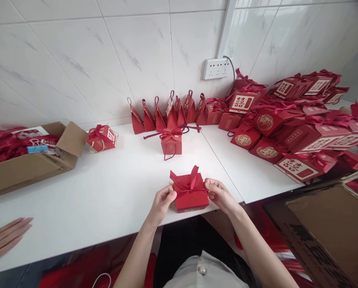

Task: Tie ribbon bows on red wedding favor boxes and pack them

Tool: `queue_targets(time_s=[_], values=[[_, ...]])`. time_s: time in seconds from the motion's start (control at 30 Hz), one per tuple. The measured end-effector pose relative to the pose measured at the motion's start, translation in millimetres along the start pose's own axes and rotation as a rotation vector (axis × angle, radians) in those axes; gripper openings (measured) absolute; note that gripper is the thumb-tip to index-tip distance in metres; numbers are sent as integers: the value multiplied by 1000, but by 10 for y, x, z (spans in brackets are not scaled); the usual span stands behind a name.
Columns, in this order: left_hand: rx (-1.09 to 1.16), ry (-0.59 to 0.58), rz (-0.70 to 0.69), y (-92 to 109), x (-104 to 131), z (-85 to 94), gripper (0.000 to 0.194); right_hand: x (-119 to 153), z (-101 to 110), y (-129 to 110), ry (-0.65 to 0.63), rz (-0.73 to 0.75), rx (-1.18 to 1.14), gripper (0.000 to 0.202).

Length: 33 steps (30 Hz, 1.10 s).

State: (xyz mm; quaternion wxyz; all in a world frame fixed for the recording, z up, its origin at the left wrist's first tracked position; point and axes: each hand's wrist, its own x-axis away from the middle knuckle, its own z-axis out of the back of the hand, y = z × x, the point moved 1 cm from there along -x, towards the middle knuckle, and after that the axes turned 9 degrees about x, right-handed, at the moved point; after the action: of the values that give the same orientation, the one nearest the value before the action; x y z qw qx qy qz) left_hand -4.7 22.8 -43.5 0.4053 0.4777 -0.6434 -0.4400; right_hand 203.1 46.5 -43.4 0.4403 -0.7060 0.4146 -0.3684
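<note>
"Carton (26,178) at the left of the worktop (107,196): what's in it?"

"Red ribbons (0,150), heaped up. A co-worker's hand (8,242) is near the front edge, fingers out straight."

"Next along?"

"A small box (102,138) just beside the carton, then pointed boxes (148,121) in a row along the back edge, with a bowed box (171,146) in front of them."

"And the hands?"

"Left hand (162,200) nearly closed, thumb and fingers pinching the ribbon (193,179) at the left side of the red box (192,203). That box is at the front edge, between both hands. Right hand (222,196) also nearly closed, fingertips pinching the same ribbon on the right side."

"Further right?"

"More boxes (265,122), stacked from the back edge almost to the front, and a second carton (331,216) beyond the front edge."
</note>
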Motion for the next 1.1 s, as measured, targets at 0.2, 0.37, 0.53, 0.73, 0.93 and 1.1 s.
queue_targets(time_s=[0.2,0.37,0.53,0.73,0.93,1.1], values=[[-28,165,-103,24,65,-8,54,83,190,-80,-40,119,186,49],[-76,221,-213,-80,218,-25,65,161,274,-58,125,127,293,41],[-184,19,-137,-29,166,16,62,207,149,-81,101,99,377,45],[-256,605,-291,147,-6,262,41,413,217,-229,104,51,548,55],[-195,672,-312,83,167,171,34,433,375,-235,471,45,644,45],[-184,500,-285,-44,260,-123,47,315,247,-192,347,47,694,37]])
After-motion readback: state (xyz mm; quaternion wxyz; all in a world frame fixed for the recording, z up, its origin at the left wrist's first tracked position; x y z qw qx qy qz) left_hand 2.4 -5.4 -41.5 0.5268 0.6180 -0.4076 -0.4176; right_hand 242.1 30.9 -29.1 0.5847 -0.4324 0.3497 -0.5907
